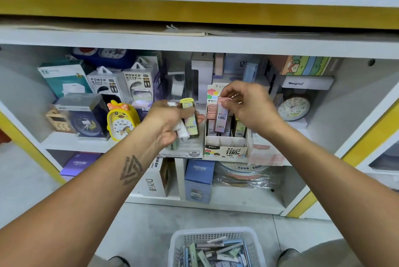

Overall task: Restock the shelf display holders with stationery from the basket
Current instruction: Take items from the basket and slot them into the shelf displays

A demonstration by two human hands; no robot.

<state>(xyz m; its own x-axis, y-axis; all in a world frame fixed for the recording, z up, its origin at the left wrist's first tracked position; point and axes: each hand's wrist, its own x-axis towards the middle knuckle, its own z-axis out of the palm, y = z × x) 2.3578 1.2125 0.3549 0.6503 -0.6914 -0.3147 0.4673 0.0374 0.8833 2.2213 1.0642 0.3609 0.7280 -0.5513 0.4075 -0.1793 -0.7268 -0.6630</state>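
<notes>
White shelf behind — right grip (248, 105) pinches pink case (222, 115); left grip (170, 122) clutches yellow-capped cases (190, 120).

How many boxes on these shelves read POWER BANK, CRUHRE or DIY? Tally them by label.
POWER BANK boxes: 2
CRUHRE boxes: 2 (one purple, one blue)
DIY box: 1
Total: 5

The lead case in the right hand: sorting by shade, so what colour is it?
Pink, clearest in the head view: the lead case pinched by the right hand.
</notes>
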